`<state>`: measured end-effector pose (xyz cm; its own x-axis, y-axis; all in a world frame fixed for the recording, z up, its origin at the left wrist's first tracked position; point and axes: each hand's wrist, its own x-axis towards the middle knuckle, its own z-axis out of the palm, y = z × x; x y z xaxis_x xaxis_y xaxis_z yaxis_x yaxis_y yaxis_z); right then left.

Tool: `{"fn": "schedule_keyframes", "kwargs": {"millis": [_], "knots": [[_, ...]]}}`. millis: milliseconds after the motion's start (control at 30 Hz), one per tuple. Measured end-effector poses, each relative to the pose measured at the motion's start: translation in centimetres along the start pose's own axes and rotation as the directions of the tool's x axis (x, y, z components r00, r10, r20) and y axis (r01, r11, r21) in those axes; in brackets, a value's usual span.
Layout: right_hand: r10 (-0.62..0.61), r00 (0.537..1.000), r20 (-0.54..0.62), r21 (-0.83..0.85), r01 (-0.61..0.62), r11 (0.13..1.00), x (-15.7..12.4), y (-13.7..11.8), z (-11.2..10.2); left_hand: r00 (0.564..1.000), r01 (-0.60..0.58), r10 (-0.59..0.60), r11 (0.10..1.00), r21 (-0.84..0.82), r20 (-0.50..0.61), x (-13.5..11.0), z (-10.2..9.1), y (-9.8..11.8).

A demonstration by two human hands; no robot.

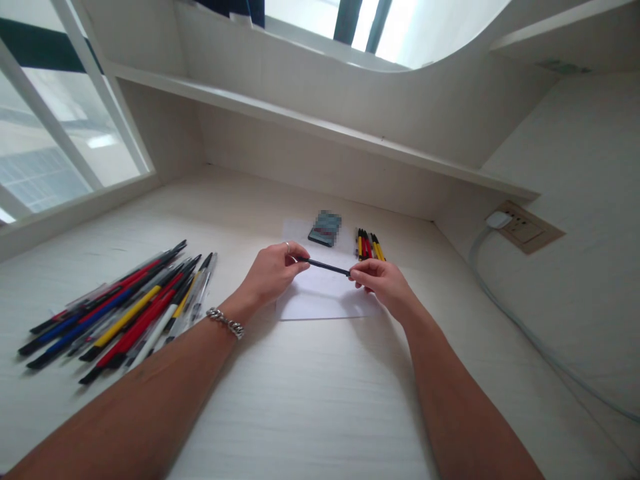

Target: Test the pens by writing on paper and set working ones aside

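Observation:
A thin black pen (pixel 327 267) is held level between my two hands above a white sheet of paper (pixel 325 300). My left hand (pixel 273 270), with a ring on a finger and a chain bracelet at the wrist, pinches the pen's left end. Its right end is pinched by my right hand (pixel 383 280). Both hands are closed on the pen.
A big heap of red, blue, yellow, black and clear pens (pixel 125 310) lies at the left of the white desk (pixel 310 400). A small bunch of yellow and red pens (pixel 369 245) and a dark phone (pixel 324 228) lie behind the paper. A wall socket (pixel 523 227) with a white cable is at the right.

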<state>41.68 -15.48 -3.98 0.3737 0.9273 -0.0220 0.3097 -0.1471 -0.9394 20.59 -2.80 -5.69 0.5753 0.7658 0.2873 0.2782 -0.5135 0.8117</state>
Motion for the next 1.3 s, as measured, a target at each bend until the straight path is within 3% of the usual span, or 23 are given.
{"fn": "schedule_keyframes", "kwargs": {"millis": [133, 200, 267, 300, 400, 467, 533, 667, 867, 967, 1100, 1300], "knots": [[-0.037, 0.982, 0.184, -0.201, 0.074, 0.977, -0.6, -0.7, -1.0, 1.000, -0.019, 0.019, 1.000, -0.016, 0.008, -0.2, 0.0, 0.5], [-0.047, 0.985, 0.164, -0.238, 0.086, 0.967, -0.5, -0.8, -1.7, 0.999, -0.033, 0.033, 0.999, -0.002, 0.005, -0.2, 0.0, 0.7], [-0.064, 0.998, 0.001, -0.231, 0.062, 0.971, -0.1, -0.1, -2.8, 0.999, -0.027, 0.026, 0.999, 0.032, 0.020, -0.3, 0.1, 0.7], [-0.066, 0.985, -0.160, -0.207, 0.032, 0.978, 0.3, 0.5, -3.5, 0.999, -0.019, 0.017, 0.998, 0.054, 0.039, -0.3, 0.1, 0.6], [-0.052, 0.823, -0.566, -0.125, -0.023, 0.992, 1.5, 3.2, -5.7, 0.993, -0.012, -0.003, 0.991, 0.132, 0.114, -0.4, 0.3, 0.4], [-0.012, 0.732, -0.681, -0.146, -0.119, 0.982, 2.1, 5.1, -7.0, 0.989, -0.027, 0.001, 0.985, 0.173, 0.151, -0.5, 0.4, 0.2], [-0.031, 0.697, -0.717, -0.252, -0.217, 0.943, 2.6, 6.5, -7.7, 0.985, -0.043, 0.010, 0.981, 0.192, 0.171, -0.5, 0.5, 0.2], [-0.076, 0.713, -0.697, -0.429, -0.330, 0.841, 3.0, 7.3, -7.4, 0.983, -0.029, -0.008, 0.980, 0.199, 0.183, -0.5, 0.5, 0.1], [-0.056, 0.753, -0.655, -0.530, -0.407, 0.744, 3.2, 6.5, -6.1, 0.980, -0.030, -0.010, 0.980, 0.197, 0.198, -0.5, 0.5, 0.1], [-0.035, 0.824, -0.566, -0.569, -0.360, 0.740, 3.1, 6.6, -6.6, 0.978, -0.035, -0.008, 0.979, 0.202, 0.209, -0.4, 0.5, 0.2], [-0.045, 0.905, -0.423, -0.534, -0.209, 0.819, 2.8, 7.4, -7.6, 0.976, -0.050, 0.004, 0.977, 0.208, 0.219, -0.5, 0.5, 0.2], [-0.049, 0.856, -0.514, -0.544, -0.281, 0.790, 2.9, 7.5, -7.2, 0.976, -0.048, 0.004, 0.979, 0.199, 0.216, -0.6, 0.5, 0.1]]}}
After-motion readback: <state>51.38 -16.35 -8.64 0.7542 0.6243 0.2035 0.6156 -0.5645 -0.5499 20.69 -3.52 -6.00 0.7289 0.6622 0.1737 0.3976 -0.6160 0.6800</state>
